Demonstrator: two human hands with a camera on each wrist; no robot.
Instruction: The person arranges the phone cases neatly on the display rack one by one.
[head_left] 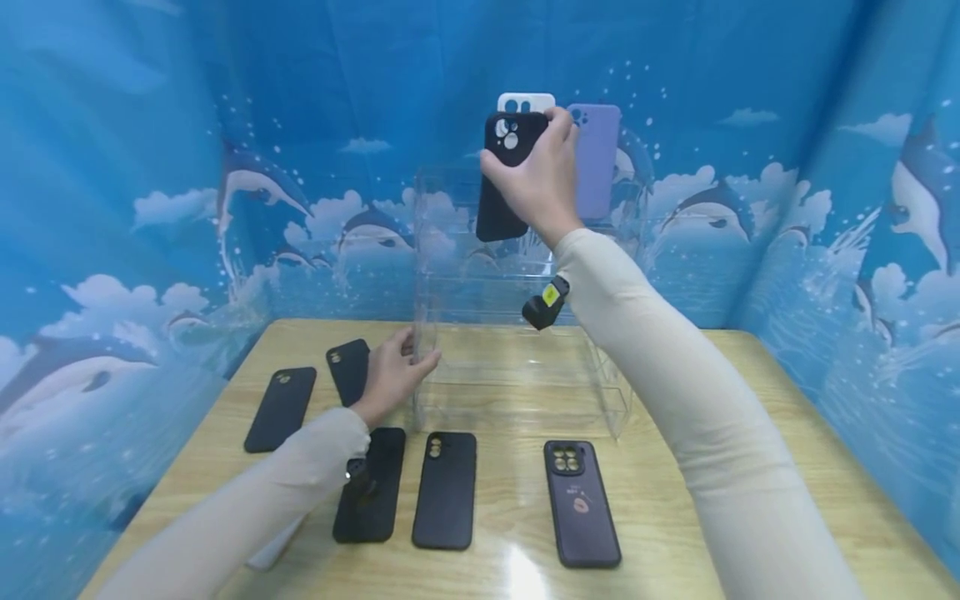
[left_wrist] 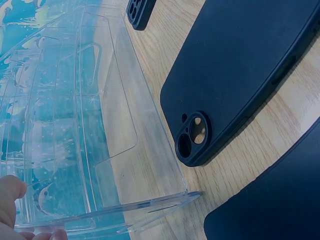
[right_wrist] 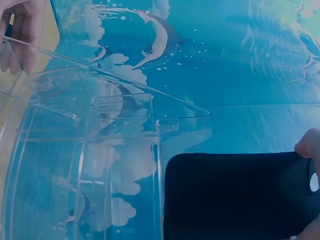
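Observation:
My right hand (head_left: 546, 171) grips a black phone case (head_left: 501, 204) by its upper edges, thumb on one side and fingers on the other. The case stands upright, camera holes up, at the top of a clear tiered display rack (head_left: 517, 414). Behind it a white phone case (head_left: 546, 100) shows only its top, and a lilac phone case (head_left: 597, 158) stands to the right. Low at the rack's left side, my left hand (head_left: 390, 371) holds the clear side panel between thumb and fingers. Whether the black case's lower edge touches the rack, I cannot tell.
Black phone cases lie on the wooden table: one far left (head_left: 281, 408), one beside the left hand (head_left: 348, 367), one partly under the left wrist (head_left: 375, 492), one in front (head_left: 445, 492). A dark purple printed case (head_left: 585, 508) lies front right. A dolphin-print curtain (head_left: 360, 108) surrounds the table.

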